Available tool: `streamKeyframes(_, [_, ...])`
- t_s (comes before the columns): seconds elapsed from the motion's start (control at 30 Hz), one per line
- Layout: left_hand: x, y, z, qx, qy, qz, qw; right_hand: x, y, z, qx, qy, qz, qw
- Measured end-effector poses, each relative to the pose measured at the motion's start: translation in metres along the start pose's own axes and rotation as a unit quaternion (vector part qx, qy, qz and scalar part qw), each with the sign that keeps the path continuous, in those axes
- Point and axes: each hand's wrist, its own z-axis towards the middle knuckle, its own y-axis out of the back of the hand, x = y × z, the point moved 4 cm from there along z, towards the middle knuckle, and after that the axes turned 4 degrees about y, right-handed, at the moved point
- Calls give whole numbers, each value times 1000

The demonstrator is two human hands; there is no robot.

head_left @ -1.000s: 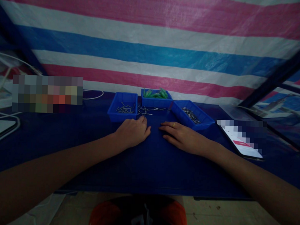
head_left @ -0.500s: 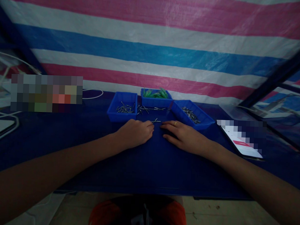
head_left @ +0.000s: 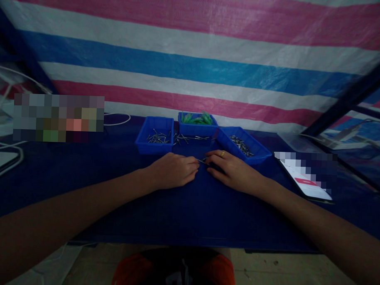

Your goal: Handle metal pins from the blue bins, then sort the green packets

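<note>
A thin metal pin (head_left: pixel 202 161), like a nail or rivet, spans the small gap between my hands just above or on the blue table. My left hand (head_left: pixel 176 170) is closed, its fingertips pinching the left end. At the other end, the curled fingers of my right hand (head_left: pixel 234 171), which wears a ring, meet the pin; their exact grip is partly hidden. Similar pins lie in the left blue box (head_left: pixel 154 148) and the right blue box (head_left: pixel 255 155). More loose pins (head_left: pixel 182 138) lie between these boxes, beyond my hands.
A third blue box (head_left: pixel 198 129) at the back holds green pieces (head_left: pixel 206 118). To the right lies a phone (head_left: pixel 313 188), partly blurred out. White cables (head_left: pixel 117 124) run at the left, near a pixelated patch. Behind the table hangs a striped sheet (head_left: pixel 192 67).
My left hand has shifted slightly right, towards my right hand. Pins lay on the table between the hands before; now one is between the fingertips. My right fingers have curled in.
</note>
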Motion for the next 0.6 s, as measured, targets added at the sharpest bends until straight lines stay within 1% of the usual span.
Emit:
streamKeyframes(0.23, [1, -1, 0, 5, -2, 1, 1000, 3, -1, 0, 20, 26, 16, 999])
streamKeyframes(0.6, [1, 0, 0, 4, -3, 1, 1000, 0, -2, -2, 11, 30, 10, 999])
